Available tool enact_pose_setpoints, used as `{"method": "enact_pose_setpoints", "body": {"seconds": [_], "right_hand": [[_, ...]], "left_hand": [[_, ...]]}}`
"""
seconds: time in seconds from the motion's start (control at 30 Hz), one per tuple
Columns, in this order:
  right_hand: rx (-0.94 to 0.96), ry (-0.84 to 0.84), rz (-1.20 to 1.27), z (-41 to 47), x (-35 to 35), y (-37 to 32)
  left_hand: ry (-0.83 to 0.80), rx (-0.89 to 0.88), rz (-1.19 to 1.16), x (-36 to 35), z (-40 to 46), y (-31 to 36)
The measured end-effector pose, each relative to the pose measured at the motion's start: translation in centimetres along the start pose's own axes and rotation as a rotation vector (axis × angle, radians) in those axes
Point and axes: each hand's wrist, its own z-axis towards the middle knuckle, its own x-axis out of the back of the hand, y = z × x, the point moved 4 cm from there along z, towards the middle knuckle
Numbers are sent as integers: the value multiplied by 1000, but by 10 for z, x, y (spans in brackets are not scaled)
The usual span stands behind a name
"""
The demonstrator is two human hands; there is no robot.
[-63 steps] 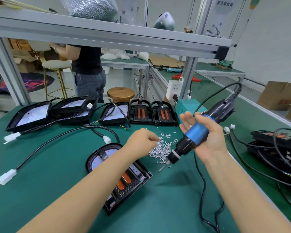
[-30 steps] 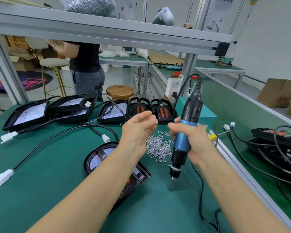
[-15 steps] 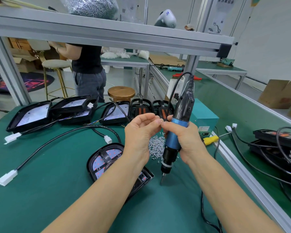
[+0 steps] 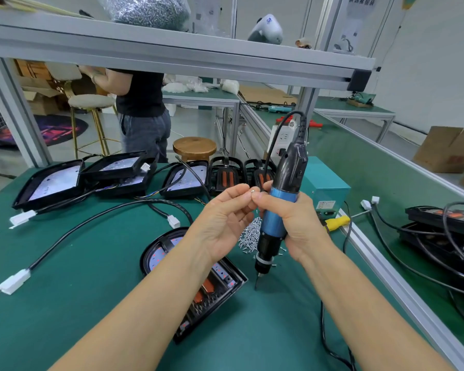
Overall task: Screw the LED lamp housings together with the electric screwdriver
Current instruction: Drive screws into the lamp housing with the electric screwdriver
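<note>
My right hand (image 4: 292, 223) grips the blue and black electric screwdriver (image 4: 279, 210) upright, its bit pointing down just above the green mat. My left hand (image 4: 223, 220) is raised palm up beside it, and the fingertips of both hands meet around a small silver screw (image 4: 253, 191). Below my left forearm lies a black LED lamp housing (image 4: 169, 253) with red-dotted board and orange parts, partly hidden by the arm. A pile of loose screws (image 4: 249, 235) lies on the mat between the housing and the screwdriver.
Several more black housings (image 4: 48, 183) with cables and white connectors (image 4: 14, 283) line the back of the mat. A teal power box (image 4: 327, 188) stands behind the screwdriver. More housings and cables (image 4: 439, 231) lie at right beyond an aluminium rail. A person stands behind the bench.
My right hand turned the screwdriver from slanted to upright and brought it left. My left hand rose from the screw pile, turned palm up, and now meets the right fingertips with a screw.
</note>
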Motion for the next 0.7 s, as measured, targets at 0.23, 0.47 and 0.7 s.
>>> {"method": "enact_pose_setpoints", "body": {"seconds": [0.23,0.47,0.7], "right_hand": [[1,-7,-3,-1,-3,-2],[61,27,-34,-1,-4,0],[178,86,228,-3,6,-15]], "left_hand": [[-20,60,204,1,-2,11],[-21,6,325,2,-7,18],[134,-122,523,41,-22,36]]}}
